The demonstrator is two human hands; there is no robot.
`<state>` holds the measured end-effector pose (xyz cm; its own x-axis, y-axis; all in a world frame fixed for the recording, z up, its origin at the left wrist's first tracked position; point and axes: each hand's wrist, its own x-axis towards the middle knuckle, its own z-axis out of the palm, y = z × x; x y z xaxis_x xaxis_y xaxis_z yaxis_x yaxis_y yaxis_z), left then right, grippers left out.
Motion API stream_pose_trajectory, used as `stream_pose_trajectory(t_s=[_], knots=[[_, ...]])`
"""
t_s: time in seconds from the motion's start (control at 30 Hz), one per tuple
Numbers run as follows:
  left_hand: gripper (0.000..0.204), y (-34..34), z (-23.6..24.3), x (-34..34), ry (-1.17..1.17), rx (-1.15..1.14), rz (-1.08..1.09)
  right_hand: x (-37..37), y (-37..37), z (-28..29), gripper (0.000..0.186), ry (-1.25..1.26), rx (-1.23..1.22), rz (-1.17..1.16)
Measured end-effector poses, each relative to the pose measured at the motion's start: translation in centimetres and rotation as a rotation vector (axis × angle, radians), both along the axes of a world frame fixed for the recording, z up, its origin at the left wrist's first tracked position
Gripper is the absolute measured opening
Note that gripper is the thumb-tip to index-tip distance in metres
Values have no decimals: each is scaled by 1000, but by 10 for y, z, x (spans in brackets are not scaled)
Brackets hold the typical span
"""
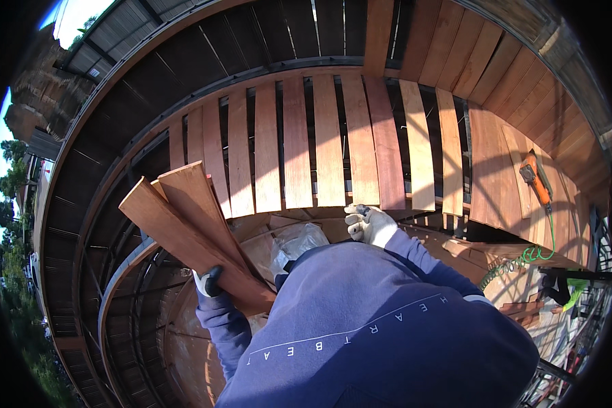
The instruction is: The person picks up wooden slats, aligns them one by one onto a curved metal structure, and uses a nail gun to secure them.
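About a dozen reddish-brown planks [297,143] lie in a curved row at twelve o'clock, gaps between them, sunlight crossing many of their near ends. Beyond them sweeps a darker outer tier [251,34]; trees [10,292] show at eight o'clock. The stack of loose boards [194,231], at least two, sits at nine o'clock, long, flat and warm brown, fanned apart at the far end. The left hand [209,281], gloved, is closed around its lower part. The gloved right hand [370,224], fingers curled, is by the plank ends near the centre; whether it grips one, I cannot tell. Clear plastic [299,243] lies between the hands, partly hidden by the sweatshirt [367,306]. An orange power tool [536,178] rests on wood at three o'clock, its green cord [552,231] curling toward four.
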<state>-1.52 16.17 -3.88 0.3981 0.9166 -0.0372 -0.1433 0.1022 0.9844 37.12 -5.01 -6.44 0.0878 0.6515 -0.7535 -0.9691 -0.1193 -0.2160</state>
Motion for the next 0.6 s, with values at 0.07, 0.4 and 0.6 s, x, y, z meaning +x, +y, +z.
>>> stream_pose_trajectory(t_s=[0.07, 0.4, 0.6], knots=[[62, 0, -6, -11, -15, -13, 7, -2, 2, -3, 18, -36, 39, -27], [63, -4, 1, -16, -101, -109, 72, -1, 10, -3, 27, -36, 116, -46], [62, -1, -10, -22, -118, -142, 77, -1, 10, -6, 28, -44, 103, -70]])
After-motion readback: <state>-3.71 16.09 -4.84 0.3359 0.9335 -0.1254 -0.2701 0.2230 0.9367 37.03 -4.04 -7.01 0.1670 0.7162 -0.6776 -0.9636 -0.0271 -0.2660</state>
